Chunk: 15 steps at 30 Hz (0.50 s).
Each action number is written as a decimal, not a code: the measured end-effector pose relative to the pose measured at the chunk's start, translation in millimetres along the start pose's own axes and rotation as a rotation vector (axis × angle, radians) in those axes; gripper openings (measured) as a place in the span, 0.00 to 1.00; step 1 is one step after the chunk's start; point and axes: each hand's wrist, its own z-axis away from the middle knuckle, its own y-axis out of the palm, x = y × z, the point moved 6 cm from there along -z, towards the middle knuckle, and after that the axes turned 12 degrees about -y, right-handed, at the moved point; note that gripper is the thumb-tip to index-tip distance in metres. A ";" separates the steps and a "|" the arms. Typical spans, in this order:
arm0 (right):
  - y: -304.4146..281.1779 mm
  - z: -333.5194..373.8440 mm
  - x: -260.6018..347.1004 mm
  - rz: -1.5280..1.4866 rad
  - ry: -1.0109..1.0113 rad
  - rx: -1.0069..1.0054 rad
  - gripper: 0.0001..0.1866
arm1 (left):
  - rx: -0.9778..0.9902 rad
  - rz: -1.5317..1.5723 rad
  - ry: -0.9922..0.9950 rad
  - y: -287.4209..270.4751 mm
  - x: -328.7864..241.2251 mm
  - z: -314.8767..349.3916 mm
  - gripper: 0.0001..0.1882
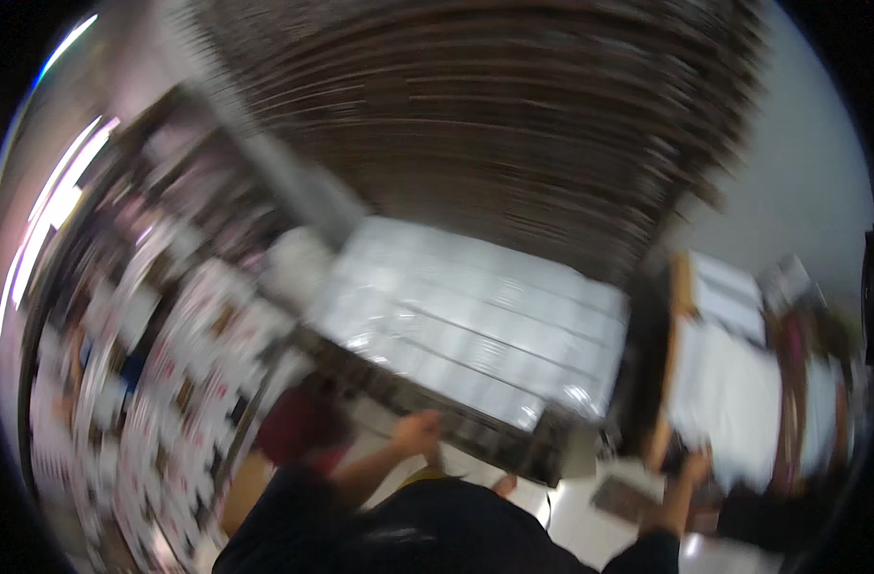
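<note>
Motion blur smears the whole picture. My left hand (416,435) is in front of my body, near the front edge of a low block of white, shiny wrapped packs (475,311) laid in rows. Its fingers look bent, but the blur hides whether they hold anything. Out to the right, my right hand (695,467) is beside a dark object (678,453), at the near end of a white stack (729,397) with an orange-brown edge. Whether it touches either one, I cannot make out.
Behind the white packs rises a tall pile of brown layered sheets (456,115). On the left stretches a long surface full of white pieces with red marks (188,383). A dark red rounded thing (303,426) stands close to my left arm. Pale wall (791,153) at right.
</note>
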 end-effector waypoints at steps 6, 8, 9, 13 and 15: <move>-66.0 4.0 155.9 -0.269 -0.203 -0.317 0.18 | -0.165 0.260 0.065 -38.3 -16.7 33.1 0.20; -74.8 -0.1 200.4 -0.350 -0.244 -0.332 0.18 | -0.169 0.303 -0.022 -33.4 -2.0 50.8 0.19; -78.8 -2.8 217.8 -0.378 -0.263 -0.339 0.17 | -0.266 0.359 -0.048 -24.0 18.8 57.4 0.17; -99.7 -8.9 270.1 -0.526 -0.317 -0.372 0.16 | -0.279 0.446 -0.208 0.1 67.9 77.4 0.18; -115.9 -11.5 288.0 -0.613 -0.341 -0.402 0.16 | -0.247 0.459 -0.287 1.4 74.3 85.0 0.18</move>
